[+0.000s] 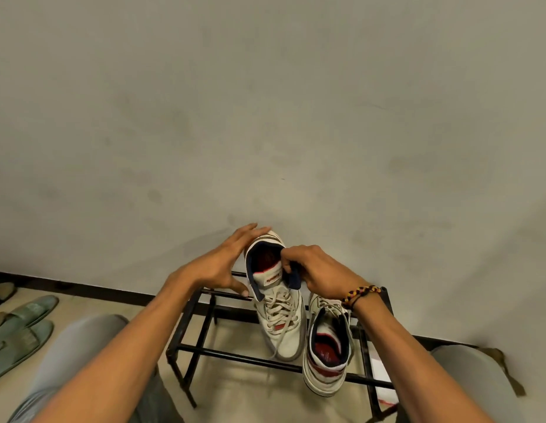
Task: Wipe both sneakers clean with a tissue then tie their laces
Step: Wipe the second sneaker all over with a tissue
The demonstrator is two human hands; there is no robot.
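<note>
Your right hand (319,270) grip pinches the raised sneaker (276,300) by its collar; left hand (226,264) spread flat against its heel.

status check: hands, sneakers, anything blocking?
Right hand pinching raised sneaker collar; left hand open alongside. Second sneaker on black rack. Laces loose, no tissue seen.
</note>
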